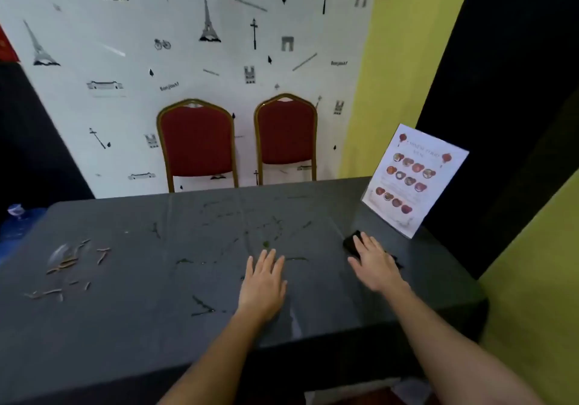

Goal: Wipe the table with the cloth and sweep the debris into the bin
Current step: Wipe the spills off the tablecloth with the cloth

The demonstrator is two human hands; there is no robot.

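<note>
R hand [372, 263] flat on cloth [351, 243], L hand [263, 282] flat on table [125, 326], fingers straight. Debris [67, 262] all over, no bin seen; wiping looks barely started.

A wide-angle head-worn camera looks forward and down from close above the near edge of the dark grey cloth-covered bench [125, 326]. Past the bench's far edge it takes in two red gold-framed chairs [197, 144] against a white printed wall [125, 106].
</note>
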